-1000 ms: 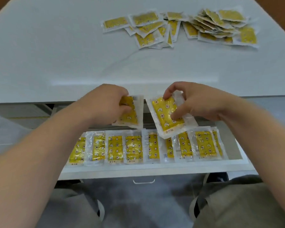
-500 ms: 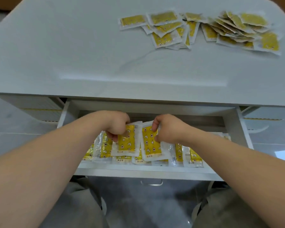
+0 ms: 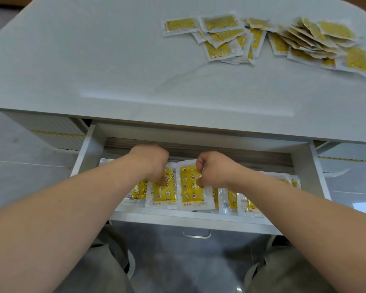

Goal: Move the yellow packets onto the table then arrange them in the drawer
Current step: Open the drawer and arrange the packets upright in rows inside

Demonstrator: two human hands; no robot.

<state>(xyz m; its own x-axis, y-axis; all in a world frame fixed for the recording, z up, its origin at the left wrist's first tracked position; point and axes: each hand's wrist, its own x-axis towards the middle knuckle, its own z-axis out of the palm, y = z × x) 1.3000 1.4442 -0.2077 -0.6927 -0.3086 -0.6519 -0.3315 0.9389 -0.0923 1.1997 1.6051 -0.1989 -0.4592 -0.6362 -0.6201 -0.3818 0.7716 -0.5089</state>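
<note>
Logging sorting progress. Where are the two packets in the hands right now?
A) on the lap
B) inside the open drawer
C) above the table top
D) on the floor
B: the left hand holds the left packet and the right hand the right packet, both down inside the open drawer, on the row there.

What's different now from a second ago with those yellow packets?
The left hand and right hand carried their packets down into the drawer; the left packet and right packet now rest side by side on the row there, still gripped. The pile on the table stayed put.
</note>
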